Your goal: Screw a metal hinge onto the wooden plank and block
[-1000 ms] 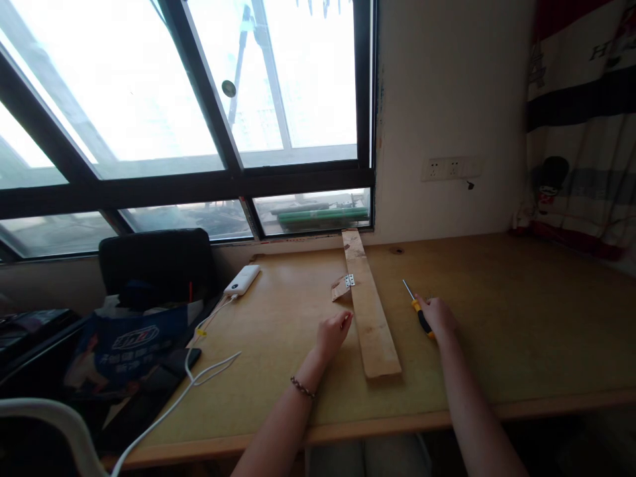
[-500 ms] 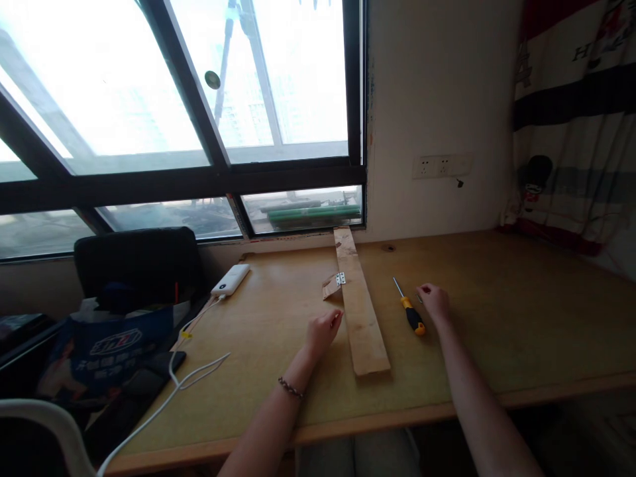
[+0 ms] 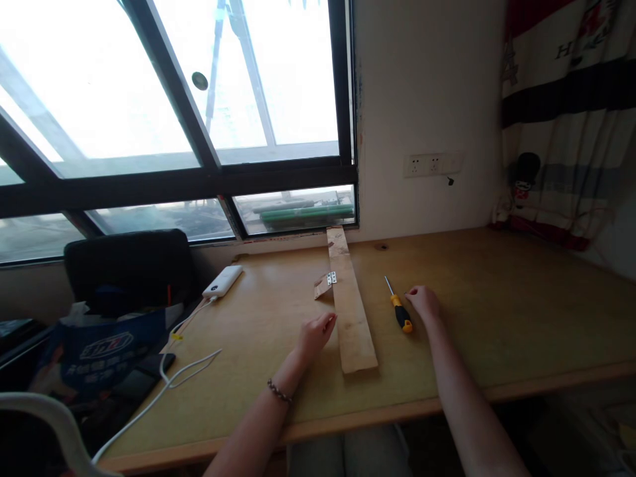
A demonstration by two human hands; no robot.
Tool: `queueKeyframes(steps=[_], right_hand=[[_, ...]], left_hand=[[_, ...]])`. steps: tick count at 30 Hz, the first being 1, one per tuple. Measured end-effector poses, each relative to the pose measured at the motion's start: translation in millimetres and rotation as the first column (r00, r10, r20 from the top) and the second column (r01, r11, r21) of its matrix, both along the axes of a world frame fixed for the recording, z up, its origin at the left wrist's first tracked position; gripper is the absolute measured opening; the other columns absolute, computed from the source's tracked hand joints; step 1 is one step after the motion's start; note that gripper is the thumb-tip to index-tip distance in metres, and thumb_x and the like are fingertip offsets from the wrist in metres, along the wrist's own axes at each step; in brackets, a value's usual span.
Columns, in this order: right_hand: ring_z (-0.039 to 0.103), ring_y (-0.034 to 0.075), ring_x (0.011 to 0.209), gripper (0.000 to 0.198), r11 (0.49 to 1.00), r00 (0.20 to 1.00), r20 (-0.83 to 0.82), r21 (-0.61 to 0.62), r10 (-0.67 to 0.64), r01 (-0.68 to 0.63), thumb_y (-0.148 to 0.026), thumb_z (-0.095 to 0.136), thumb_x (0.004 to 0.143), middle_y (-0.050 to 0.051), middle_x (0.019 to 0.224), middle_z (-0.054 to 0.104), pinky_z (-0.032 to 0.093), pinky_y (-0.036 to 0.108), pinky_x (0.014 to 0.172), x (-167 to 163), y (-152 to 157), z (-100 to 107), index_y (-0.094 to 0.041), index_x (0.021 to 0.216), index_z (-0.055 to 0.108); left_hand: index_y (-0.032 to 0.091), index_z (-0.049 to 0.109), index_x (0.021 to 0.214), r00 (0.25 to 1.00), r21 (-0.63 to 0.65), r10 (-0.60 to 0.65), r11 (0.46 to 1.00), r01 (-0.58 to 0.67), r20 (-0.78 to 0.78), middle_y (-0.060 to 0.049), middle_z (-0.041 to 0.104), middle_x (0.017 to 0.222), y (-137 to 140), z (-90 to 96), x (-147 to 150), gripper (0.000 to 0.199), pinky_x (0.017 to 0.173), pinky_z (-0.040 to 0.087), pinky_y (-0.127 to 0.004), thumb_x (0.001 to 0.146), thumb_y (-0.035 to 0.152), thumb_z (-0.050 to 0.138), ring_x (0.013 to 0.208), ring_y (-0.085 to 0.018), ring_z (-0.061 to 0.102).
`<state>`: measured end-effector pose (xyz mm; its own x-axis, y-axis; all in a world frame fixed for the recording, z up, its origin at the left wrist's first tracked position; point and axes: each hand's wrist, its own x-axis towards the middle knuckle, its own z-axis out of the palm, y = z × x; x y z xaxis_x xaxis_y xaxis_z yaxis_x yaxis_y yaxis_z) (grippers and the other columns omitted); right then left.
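A long wooden board point(image 3: 354, 318) lies on the table, running from its far edge toward me. A metal hinge point(image 3: 332, 278) is at the board's left edge and joins it to a small wooden piece point(image 3: 322, 287). Close to that left edge is my left hand point(image 3: 315, 332), fingers closed; what they hold, if anything, is hidden. My right hand point(image 3: 425, 304) is pinched just above the table, right of the screwdriver point(image 3: 401, 314). Anything between its fingertips is too small to make out. The screwdriver has a yellow and black handle, and its tip points away from me.
A white power bank point(image 3: 222, 282) with a white cable point(image 3: 171, 381) lies on the table's left side. Beyond the table's left edge are a black chair point(image 3: 132, 265) and a blue bag point(image 3: 106, 348). A window and wall sockets point(image 3: 432, 164) are behind the table.
The view has turned slightly right, so everything sits farther left. A small metallic piece seen by my right fingertips no longer shows. My left hand stays beside the board.
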<state>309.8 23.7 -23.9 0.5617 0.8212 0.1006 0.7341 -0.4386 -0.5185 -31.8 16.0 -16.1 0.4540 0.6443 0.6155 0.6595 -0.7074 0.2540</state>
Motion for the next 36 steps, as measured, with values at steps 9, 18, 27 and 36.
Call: queueKeyframes(steps=[9, 18, 27, 36], right_hand=[[0.06, 0.02, 0.072, 0.024, 0.955, 0.968, -0.238, 0.296, 0.075, -0.001, -0.037, 0.054, 0.071, 0.011, 0.074, 0.066, 0.041, 0.027, 0.062, -4.1, 4.7, 3.8, -0.015, 0.067, 0.063], [0.053, 0.011, 0.055, 0.029, 0.73, 0.345, -0.651, 0.655, 0.676, -0.194, -0.042, 0.067, 0.062, 0.001, 0.067, 0.061, 0.043, 0.025, 0.055, -70.1, -9.9, 40.5, -0.016, 0.072, 0.06], [0.051, 0.009, 0.053, 0.025, 0.649, -0.027, -0.681, 0.708, 0.732, -0.277, -0.03, 0.075, 0.058, -0.003, 0.064, 0.059, 0.041, 0.023, 0.052, -102.4, -28.9, 45.7, -0.018, 0.065, 0.054], [0.059, 0.014, 0.07, 0.024, 0.634, 0.141, -0.636, 0.672, 0.759, -0.381, -0.034, 0.069, 0.065, 0.001, 0.078, 0.063, 0.046, 0.029, 0.067, -113.5, -30.2, 42.4, -0.019, 0.079, 0.056]], left_hand=[[0.018, 0.063, 0.08, 0.993, -0.045, 0.06, 0.997, -0.056, 0.104, -0.002, 0.062, 0.059, -3.9, 2.6, 0.7, 0.022, 0.051, 0.037, -0.019, 0.084, 0.029, 0.044, 0.05, -0.009, 0.054], [0.017, 0.065, 0.092, 0.797, -0.398, 0.002, 0.867, 0.299, 0.604, -0.002, 0.061, 0.065, -30.9, 47.2, 64.3, 0.027, 0.052, 0.044, -0.022, 0.075, 0.037, 0.056, 0.051, -0.01, 0.054], [0.014, 0.069, 0.077, 0.518, -0.457, 0.132, 0.682, 0.571, 0.845, -0.004, 0.064, 0.068, -37.5, 51.7, 106.7, 0.021, 0.058, 0.044, -0.023, 0.066, 0.031, 0.067, 0.062, -0.011, 0.054], [0.016, 0.07, 0.08, 0.519, -0.386, 0.127, 0.816, 0.43, 0.846, -0.003, 0.061, 0.074, -8.9, 51.3, 64.3, 0.024, 0.057, 0.043, -0.023, 0.065, 0.034, 0.067, 0.063, -0.01, 0.052]])
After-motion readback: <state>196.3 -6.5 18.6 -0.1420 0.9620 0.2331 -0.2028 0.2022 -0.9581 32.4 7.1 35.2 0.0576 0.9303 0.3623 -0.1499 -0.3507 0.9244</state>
